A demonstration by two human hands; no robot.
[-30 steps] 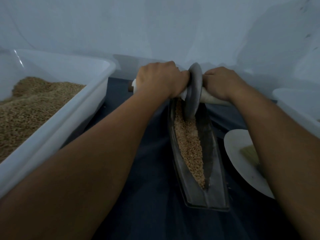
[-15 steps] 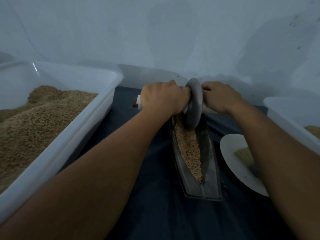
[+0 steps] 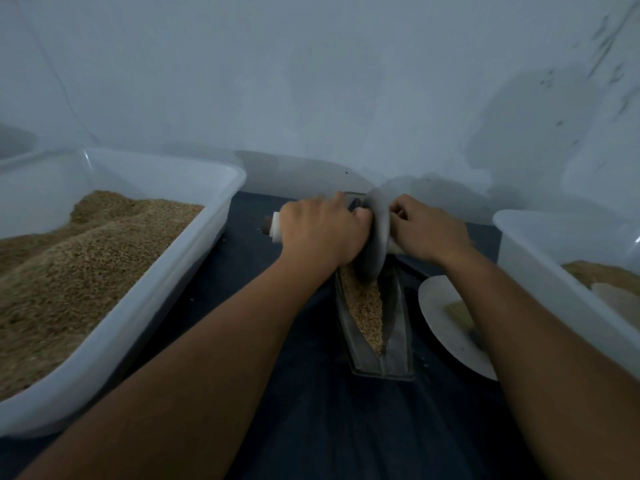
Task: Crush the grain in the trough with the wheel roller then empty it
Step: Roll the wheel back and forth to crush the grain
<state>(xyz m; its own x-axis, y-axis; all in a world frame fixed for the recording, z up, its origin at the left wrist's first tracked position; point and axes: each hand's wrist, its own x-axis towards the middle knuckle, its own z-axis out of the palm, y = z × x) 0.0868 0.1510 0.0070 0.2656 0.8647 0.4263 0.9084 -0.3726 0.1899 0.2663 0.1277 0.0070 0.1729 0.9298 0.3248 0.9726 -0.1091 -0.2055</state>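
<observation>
A narrow dark metal trough (image 3: 398, 327) lies lengthwise on the dark cloth, with tan grain (image 3: 365, 306) along its left slope. The grey disc of the wheel roller (image 3: 375, 237) stands upright in the trough's far part. My left hand (image 3: 320, 232) grips the white axle handle left of the disc, whose end pokes out past my knuckles. My right hand (image 3: 427, 228) grips the handle on the disc's right side, which it mostly hides.
A large white tub (image 3: 166, 289) heaped with grain fills the left side. Another white tub (image 3: 540, 271) with some grain stands at the right. A white plate (image 3: 440, 317) with a small brush lies between the trough and the right tub. A pale wall rises close behind.
Both hands have pushed the roller toward the far end of the trough, uncovering more grain in front. The view has tilted upward, showing more wall.
</observation>
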